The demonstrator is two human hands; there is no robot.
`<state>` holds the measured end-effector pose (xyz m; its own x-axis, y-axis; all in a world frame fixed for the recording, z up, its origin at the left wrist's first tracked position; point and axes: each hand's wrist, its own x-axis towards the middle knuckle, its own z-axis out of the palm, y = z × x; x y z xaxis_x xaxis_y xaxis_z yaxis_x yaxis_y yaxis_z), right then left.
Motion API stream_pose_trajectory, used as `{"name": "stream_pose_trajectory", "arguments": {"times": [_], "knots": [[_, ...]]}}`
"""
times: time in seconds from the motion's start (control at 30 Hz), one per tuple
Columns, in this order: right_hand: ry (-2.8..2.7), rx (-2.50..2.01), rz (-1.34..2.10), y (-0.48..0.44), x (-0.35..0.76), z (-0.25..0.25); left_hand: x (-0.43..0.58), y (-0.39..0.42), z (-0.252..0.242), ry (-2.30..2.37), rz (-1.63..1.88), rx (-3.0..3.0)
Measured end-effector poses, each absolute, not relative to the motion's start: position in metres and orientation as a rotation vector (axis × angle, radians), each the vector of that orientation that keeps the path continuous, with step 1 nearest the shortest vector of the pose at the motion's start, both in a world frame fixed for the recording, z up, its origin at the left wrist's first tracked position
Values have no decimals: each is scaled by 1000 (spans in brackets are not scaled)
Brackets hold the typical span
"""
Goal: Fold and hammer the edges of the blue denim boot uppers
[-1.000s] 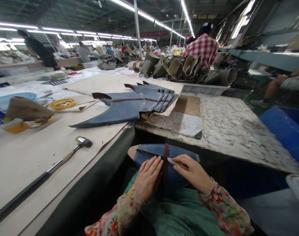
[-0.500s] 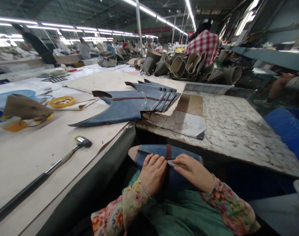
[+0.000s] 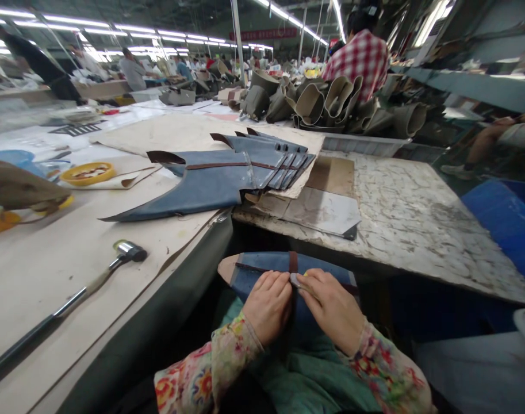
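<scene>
A blue leather piece [image 3: 262,261] with a brown strap [image 3: 292,261] across it and a pale pointed end lies over my lap. My left hand [image 3: 268,305] is closed on it, fingers together and bent over its middle, left of the strap. Just right of the strap, my right hand [image 3: 331,307] pinches a small flat tool [image 3: 295,280] with a greyish rounded tip. The tip touches the leather near my left fingertips. Most of the tool is hidden in the hand, so its kind is unclear.
A hammer [image 3: 130,251] lies on the left table [image 3: 50,276]. Stacked blue leather pieces [image 3: 202,184] lie ahead. Further off are a yellow dish [image 3: 88,173], olive boot shafts [image 3: 309,103] and a person in a checked shirt [image 3: 361,60]. A blue bin [image 3: 499,215] stands at right.
My right hand has shifted slightly left, bringing the tool's tip closer to my left fingers and turning it. My left hand stays on the leather. The camera view has moved a little.
</scene>
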<state>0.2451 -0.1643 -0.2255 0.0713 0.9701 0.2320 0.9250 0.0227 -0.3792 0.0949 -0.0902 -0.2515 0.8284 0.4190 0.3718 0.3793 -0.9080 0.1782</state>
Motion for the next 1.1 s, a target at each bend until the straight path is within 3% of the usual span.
{"name": "stream_pose_trajectory", "arguments": {"times": [0.6,0.83,1.1], "knots": [[-1835,-2089,-310,-229,301,-242,100,-99,-249,769,748,2837],[-1779,-2046,-264,-238,315,-236,95,-99,-253,782,788,2829],[-1953,-1757,-86,-185,264,-212,77,-92,-253,905,841,2836]]}}
